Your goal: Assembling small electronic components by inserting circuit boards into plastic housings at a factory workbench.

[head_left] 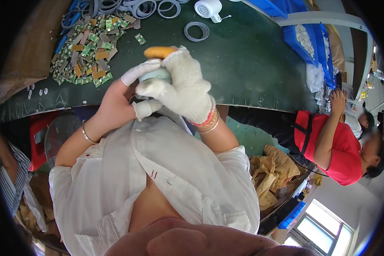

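Just past the table's near edge, both my hands close around a pale green rounded part (160,74), mostly covered by fingers. My left hand (120,96) grips it from the left, with white covers on its thumb and a finger. On my right hand (187,83) is a white knitted glove, and one finger wears an orange cover (158,52). That hand wraps over the part from the right. What the fingertips do on its far side is hidden.
A pile of small green circuit boards (89,51) lies at the left, with one loose board (140,39) beside it. Grey rings (196,31) and a white rounded device (208,8) lie farther back. Blue bins (301,40) stand right, near a person in red (341,149).
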`<move>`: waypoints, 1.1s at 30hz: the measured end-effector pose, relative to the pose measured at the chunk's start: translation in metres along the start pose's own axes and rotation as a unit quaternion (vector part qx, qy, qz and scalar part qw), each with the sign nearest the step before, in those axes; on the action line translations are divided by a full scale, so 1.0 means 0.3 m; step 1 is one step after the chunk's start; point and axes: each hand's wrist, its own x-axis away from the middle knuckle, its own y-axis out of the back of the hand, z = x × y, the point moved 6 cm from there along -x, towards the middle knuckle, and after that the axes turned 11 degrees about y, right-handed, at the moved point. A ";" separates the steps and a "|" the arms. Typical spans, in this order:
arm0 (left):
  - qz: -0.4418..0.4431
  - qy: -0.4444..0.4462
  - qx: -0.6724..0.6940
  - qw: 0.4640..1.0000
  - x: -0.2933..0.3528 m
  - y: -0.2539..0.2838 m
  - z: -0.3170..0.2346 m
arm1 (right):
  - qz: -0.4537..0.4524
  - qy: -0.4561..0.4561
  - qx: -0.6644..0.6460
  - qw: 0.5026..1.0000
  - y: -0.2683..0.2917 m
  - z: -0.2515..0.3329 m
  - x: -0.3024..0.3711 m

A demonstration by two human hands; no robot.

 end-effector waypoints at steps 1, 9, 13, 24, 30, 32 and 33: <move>-0.006 0.005 -0.011 1.000 -0.006 0.000 -0.005 | -0.112 -0.009 -0.064 0.992 0.010 0.004 0.009; 0.000 0.015 0.008 1.000 -0.019 0.004 -0.003 | -0.058 -0.028 -0.093 0.994 0.001 -0.030 -0.005; 0.004 0.111 0.243 0.963 -0.032 0.057 -0.005 | -0.195 -0.041 -0.289 0.936 -0.015 -0.106 0.000; 0.126 -0.171 0.515 0.830 0.321 0.416 -0.237 | -0.272 -0.255 -0.414 0.831 -0.114 -0.259 0.142; -0.098 -0.404 0.392 0.821 0.639 0.888 -0.269 | -0.298 -0.204 -0.465 0.808 -0.117 -0.260 0.122; -0.460 -0.388 0.372 0.707 0.842 1.152 -0.172 | -0.296 -0.178 -0.470 0.812 -0.119 -0.239 0.106; -0.507 -0.375 0.423 0.651 0.872 1.243 -0.138 | -0.306 -0.178 -0.465 0.811 -0.116 -0.241 0.112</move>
